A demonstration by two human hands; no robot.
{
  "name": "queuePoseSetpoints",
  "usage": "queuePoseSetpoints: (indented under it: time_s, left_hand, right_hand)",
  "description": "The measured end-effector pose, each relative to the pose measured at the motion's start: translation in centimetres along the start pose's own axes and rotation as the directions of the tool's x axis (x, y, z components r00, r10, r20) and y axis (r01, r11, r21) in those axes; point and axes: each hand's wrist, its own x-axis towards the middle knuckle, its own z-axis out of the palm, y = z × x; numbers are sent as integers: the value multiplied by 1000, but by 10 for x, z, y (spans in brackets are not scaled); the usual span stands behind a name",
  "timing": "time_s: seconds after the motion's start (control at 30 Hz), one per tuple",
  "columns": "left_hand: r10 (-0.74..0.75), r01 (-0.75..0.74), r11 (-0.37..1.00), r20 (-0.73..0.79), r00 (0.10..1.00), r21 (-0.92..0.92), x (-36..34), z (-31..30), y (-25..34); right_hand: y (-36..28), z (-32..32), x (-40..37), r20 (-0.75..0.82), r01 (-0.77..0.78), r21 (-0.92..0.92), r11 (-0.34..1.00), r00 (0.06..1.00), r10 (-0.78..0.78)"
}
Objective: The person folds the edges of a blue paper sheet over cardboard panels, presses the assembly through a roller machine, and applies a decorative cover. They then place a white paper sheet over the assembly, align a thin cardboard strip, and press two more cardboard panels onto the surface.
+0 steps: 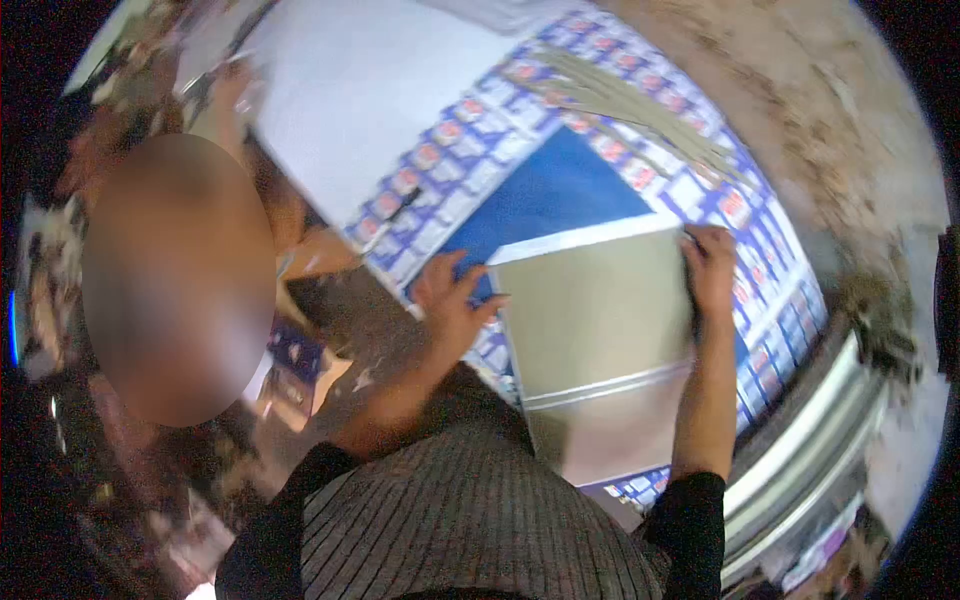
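Observation:
A tan board (600, 310) lies in front of me on a blue sheet (565, 185), with a white strip (580, 238) along its far edge. Near its lower end a pale double line crosses it, and the part below looks pinkish. My left hand (455, 297) has its fingers spread over the board's left edge and the blue sheet. At the far right corner, my right hand (710, 262) is closed with bent fingers and thumb on the board's edge. Under both sheets is a printed sheet (765, 235) with a blue, white and red pattern.
Several thin tan strips (640, 110) lie on the printed sheet's far side. A large white surface (370, 90) extends at upper left. Another person (300, 250) is close on my left, beside a box-like package (300, 375). Long pale rolls or bars (800, 450) stand at right.

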Motion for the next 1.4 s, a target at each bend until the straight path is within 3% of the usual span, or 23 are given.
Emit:
queuePoseSetpoints:
  time_s: [0.3, 0.37, 0.4, 0.5, 0.53, 0.57, 0.6, 0.63, 0.67, 0.7, 0.73, 0.77, 0.9, 0.97, 1.03, 1.07, 1.13, 1.17, 1.23, 1.3, 1.33, 1.37, 1.4]
  left_hand:
    - [50, -54, 994, 45, 998, 90, 25, -20, 6]
    - [-15, -4, 997, 225, 974, 83, 39, -30, 8]
    - [5, -28, 996, 246, 969, 90, 45, -34, 11]
    - [134, -170, 981, 315, 939, 90, 53, -26, -7]
    - [106, -93, 994, 252, 962, -63, 46, -13, -19]
    - [274, -294, 951, 183, 944, 91, 47, -13, -23]
    - [36, -28, 999, 373, 927, -27, 59, -16, -9]
    - [199, -224, 971, 226, 953, 89, 57, -8, -21]
    - [243, -224, 970, 327, 913, -96, 82, 7, -39]
    - [155, -208, 962, 274, 949, 175, 73, -21, 10]
    - [166, -229, 958, 318, 933, 174, 89, -13, -2]
    - [165, -239, 955, 358, 919, 175, 102, -3, -19]
    - [363, -402, 901, 224, 905, 164, 93, -8, -12]
    - [277, -342, 925, 325, 904, 165, 120, 17, -38]
    - [359, -453, 867, 371, 856, 207, 118, 1, -22]
    - [314, -421, 880, 395, 863, 218, 104, -16, -5]
    - [302, -422, 879, 427, 852, 220, 95, -16, 5]
    - [379, -494, 831, 390, 839, 255, 103, -9, -7]
    - [457, -553, 785, 342, 821, 280, 114, 8, -21]
    - [368, -399, 916, 303, 879, 47, 120, 10, -25]
    - [354, -313, 921, 165, 921, -232, 118, 17, -41]
    - [362, -323, 919, 161, 918, -224, 105, -1, -45]
    - [394, -392, 919, 137, 909, -45, 92, -21, -48]
  right_hand:
    - [-7, -20, 21, 112, -26, 59, 998, 994, 19]
    - [-9, -30, 40, 395, -140, 59, 988, 913, 106]
    - [1, -26, 47, 392, -37, 155, 987, 919, -27]
    - [27, -4, 60, 526, -67, 105, 992, 851, 2]
    - [41, 9, 59, 519, -101, 223, 970, 854, -31]
    - [50, 30, 53, 289, 251, 16, 968, 925, -245]
    - [27, 20, 53, 368, 184, -184, 966, 924, -106]
    - [-7, 3, 55, 438, -47, -336, 941, 876, 201]
    - [2, 43, 35, -11, -282, -33, 959, 959, 282]
    - [-51, -6, 0, -141, -134, -127, 983, 983, 116]
    - [-82, -31, -18, 6, -256, 112, 960, 966, 257]
    - [-101, -33, -47, -179, -152, 174, 973, 967, 183]
    - [-152, -28, -188, -175, -155, 500, 852, 945, 275]
    - [-183, -31, -271, -108, -295, 556, 777, 901, 419]
    - [-204, -16, -363, -124, -300, 556, 776, 892, 434]
    - [-212, 2, -412, -202, -297, 568, 768, 854, 479]
    - [-244, 1, -505, 13, -543, 532, 650, 773, 634]
    - [-266, 12, -549, -117, -519, 606, 602, 691, 713]
    - [-292, 44, -629, -105, -667, 644, 375, 409, 907]
    - [-311, 70, -696, -9, -710, 696, 105, 138, 990]
    - [-317, 76, -725, 25, -745, 667, -15, 3, 1000]
    - [-326, 85, -751, 60, -757, 638, -141, -133, 989]
    - [-332, 96, -780, 43, -760, 634, -142, -149, 988]
